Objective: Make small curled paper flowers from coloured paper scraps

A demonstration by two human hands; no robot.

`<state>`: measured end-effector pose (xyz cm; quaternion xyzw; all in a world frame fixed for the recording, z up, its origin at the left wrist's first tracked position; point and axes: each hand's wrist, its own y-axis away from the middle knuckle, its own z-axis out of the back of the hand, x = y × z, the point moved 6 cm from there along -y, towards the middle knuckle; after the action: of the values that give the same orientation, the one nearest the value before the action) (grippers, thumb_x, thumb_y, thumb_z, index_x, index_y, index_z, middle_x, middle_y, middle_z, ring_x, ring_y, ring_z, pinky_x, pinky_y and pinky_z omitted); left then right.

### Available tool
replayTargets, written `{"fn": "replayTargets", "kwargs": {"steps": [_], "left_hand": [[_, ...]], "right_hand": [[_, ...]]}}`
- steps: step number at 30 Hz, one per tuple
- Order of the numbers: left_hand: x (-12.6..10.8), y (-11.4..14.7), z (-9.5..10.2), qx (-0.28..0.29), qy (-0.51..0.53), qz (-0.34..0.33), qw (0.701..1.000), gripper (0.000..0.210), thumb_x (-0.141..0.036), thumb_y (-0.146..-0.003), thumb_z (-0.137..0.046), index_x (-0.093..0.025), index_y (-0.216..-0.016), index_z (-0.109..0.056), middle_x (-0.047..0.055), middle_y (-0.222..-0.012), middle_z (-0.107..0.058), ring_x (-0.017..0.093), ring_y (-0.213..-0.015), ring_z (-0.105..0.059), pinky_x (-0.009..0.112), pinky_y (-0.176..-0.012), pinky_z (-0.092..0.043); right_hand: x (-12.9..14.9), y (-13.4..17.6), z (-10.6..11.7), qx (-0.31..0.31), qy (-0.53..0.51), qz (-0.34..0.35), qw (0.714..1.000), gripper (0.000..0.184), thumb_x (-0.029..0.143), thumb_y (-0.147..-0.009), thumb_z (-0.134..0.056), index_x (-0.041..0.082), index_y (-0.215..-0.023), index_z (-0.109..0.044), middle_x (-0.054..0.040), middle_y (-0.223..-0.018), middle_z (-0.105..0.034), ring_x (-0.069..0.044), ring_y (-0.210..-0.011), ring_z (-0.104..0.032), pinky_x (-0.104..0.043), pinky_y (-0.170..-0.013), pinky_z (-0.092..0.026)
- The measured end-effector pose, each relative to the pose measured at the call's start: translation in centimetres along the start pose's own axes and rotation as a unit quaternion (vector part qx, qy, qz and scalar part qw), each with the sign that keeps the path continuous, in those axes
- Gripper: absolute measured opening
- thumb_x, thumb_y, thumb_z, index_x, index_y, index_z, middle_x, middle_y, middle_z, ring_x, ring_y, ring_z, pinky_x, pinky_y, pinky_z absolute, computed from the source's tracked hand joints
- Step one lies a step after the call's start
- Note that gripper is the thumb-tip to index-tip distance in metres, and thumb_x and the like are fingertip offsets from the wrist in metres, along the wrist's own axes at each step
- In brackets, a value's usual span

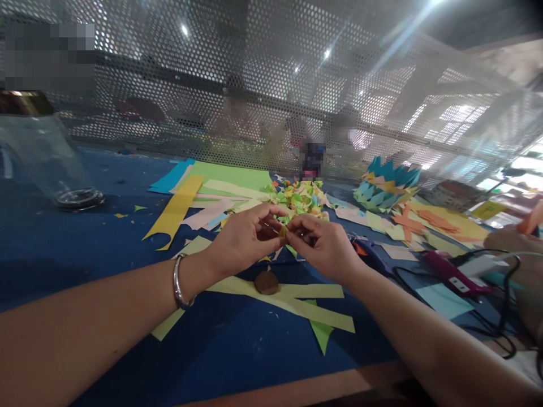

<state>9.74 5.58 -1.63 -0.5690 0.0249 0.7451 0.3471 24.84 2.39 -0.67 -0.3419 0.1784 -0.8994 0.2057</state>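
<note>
Both of my hands meet at the centre over the blue table. My left hand [244, 240], with a silver bangle at the wrist, pinches a small piece of yellow paper [283, 231] between thumb and fingertips. On its other side my right hand [326, 243] pinches the same piece, fingers curled. Just beyond them lies a heap of small green, yellow and pink paper pieces [299, 196]. Below my hands a round brown disc [266, 282] rests on pale yellow paper strips [316, 312]. Near those strips is a pointed green paper scrap [322, 333].
A glass bottle [55, 158] stands at the left. Coloured sheets [231, 172] lie behind the hands, before a perforated metal screen [203, 73]. At right are a zigzag paper construction [384, 186], a purple power bank [456, 274], cables and another person's hand [515, 249].
</note>
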Motion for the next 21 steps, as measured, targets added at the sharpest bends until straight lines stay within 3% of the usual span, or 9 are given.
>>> {"fn": "replayTargets", "kwargs": {"steps": [9,21], "left_hand": [[0.58,-0.36,0.05,0.028,0.12,0.028,0.992,0.053,-0.027,-0.079,-0.076,-0.019,-0.126,-0.053,0.008,-0.104,-0.068,0.017,-0.09,-0.07,0.032,-0.083,-0.057],[0.72,-0.46,0.38,0.016,0.119,0.069,0.99,0.049,-0.025,-0.08,-0.074,-0.017,-0.125,-0.056,0.008,-0.102,-0.071,0.016,-0.085,-0.07,0.031,-0.079,-0.058]], "right_hand": [[-0.36,-0.05,0.27,0.009,-0.028,-0.027,0.999,0.015,0.032,-0.091,-0.061,0.018,-0.09,-0.065,0.0001,-0.071,-0.063,-0.009,-0.054,-0.049,-0.023,-0.049,-0.037],[-0.28,-0.09,0.41,0.006,-0.023,-0.023,0.999,0.012,0.028,-0.09,-0.06,0.018,-0.088,-0.064,0.0014,-0.069,-0.059,-0.009,-0.055,-0.048,-0.022,-0.049,-0.038]]}}
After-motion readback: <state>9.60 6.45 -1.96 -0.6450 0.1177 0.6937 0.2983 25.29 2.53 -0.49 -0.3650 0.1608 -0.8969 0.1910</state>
